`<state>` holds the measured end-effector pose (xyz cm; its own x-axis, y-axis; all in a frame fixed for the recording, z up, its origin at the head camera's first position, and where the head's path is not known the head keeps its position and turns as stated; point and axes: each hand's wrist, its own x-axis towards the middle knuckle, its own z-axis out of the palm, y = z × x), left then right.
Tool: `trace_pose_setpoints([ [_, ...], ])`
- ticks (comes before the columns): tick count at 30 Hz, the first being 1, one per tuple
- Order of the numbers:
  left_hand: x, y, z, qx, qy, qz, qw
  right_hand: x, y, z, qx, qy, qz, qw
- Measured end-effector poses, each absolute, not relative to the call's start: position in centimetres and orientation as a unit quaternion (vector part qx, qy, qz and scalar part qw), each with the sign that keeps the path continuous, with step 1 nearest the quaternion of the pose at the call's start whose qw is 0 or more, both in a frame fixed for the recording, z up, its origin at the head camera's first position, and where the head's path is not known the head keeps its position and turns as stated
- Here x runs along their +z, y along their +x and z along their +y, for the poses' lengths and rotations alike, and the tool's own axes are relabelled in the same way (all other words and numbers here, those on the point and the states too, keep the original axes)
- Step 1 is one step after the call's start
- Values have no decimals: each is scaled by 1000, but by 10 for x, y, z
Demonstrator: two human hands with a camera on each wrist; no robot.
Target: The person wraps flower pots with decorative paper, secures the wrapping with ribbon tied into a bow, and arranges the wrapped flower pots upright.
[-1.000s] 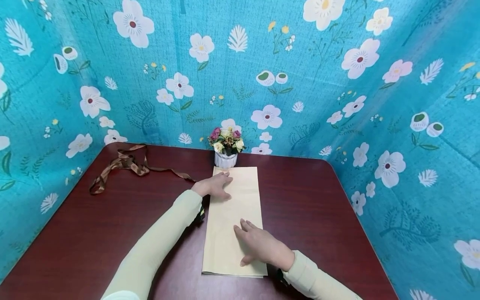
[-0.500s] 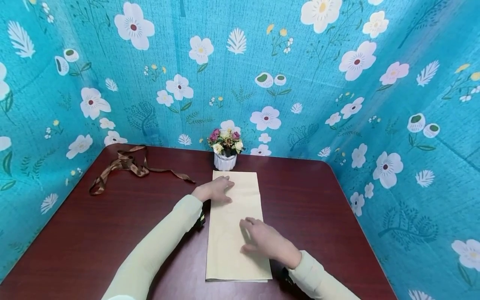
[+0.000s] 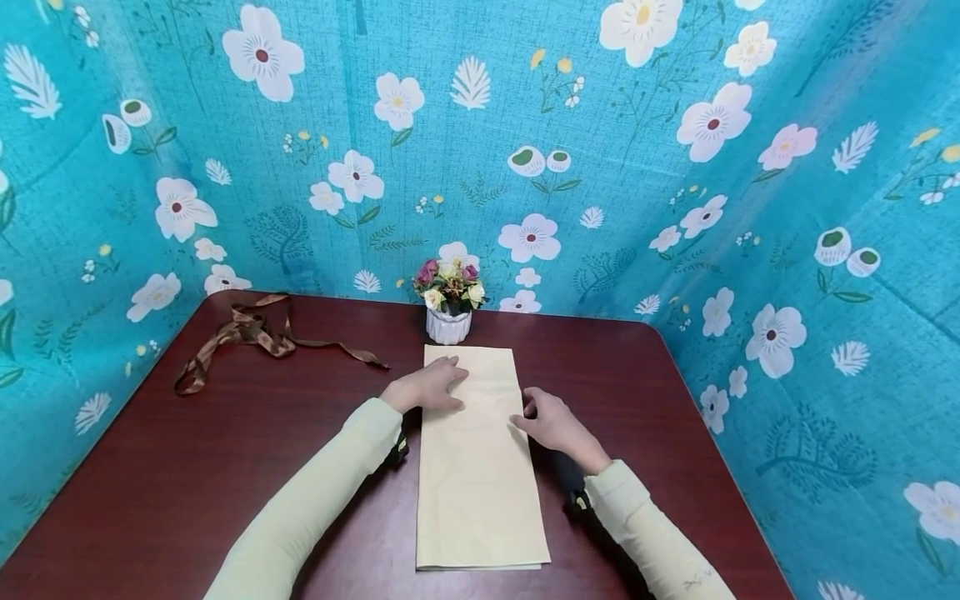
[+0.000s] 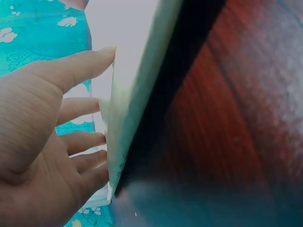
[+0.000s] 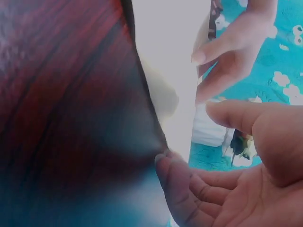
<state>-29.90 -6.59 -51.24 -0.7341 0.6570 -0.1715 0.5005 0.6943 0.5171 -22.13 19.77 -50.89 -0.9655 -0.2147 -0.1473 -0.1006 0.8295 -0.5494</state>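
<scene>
A long folded sheet of cream paper (image 3: 480, 500) lies on the dark red table (image 3: 315, 367), its short end toward me. My left hand (image 3: 429, 388) rests on the paper's upper left part, fingers spread. In the left wrist view the thumb and fingertips of that hand (image 4: 57, 137) touch the pale surface. My right hand (image 3: 558, 429) is at the paper's right edge, thumb over the sheet and fingers beside the edge. Seen from the right wrist, its index fingertip meets the edge, while the thumb (image 5: 232, 113) stands apart from the fingers.
Just beyond the paper's far end stands a white pot (image 3: 448, 327) of artificial flowers (image 3: 450, 283). A crumpled brown ribbon (image 3: 258, 333) lies at the table's back left. Blue floral curtain (image 3: 480, 183) surrounds the back and sides.
My right hand has lifted off the paper's middle and moved up and right to its right edge. The paper has shifted slightly toward me. My left hand has stayed near its place.
</scene>
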Motion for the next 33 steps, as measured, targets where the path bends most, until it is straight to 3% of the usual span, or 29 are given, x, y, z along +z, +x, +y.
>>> trace_pose_setpoints([
  [8, -512, -296, -64, 220, 317, 905, 177, -512, -226, 203, -321, -101, 939, 72],
  [17, -513, -293, -61, 213, 342, 902, 152, -503, -230, 200, -353, -125, 924, 82],
  [22, -514, -287, -55, 245, 374, 892, 62, -491, -228, 194, -361, -151, 919, 47],
  [27, -497, -276, -40, 363, 300, 880, -61, -471, -223, 183, -378, -191, 906, 1],
  [30, -481, -269, -32, 442, 239, 862, -68, -459, -218, 176, -392, -209, 896, -9],
  [33, -466, -264, -26, 471, 195, 859, -43, -449, -211, 169, -403, -225, 887, -12],
])
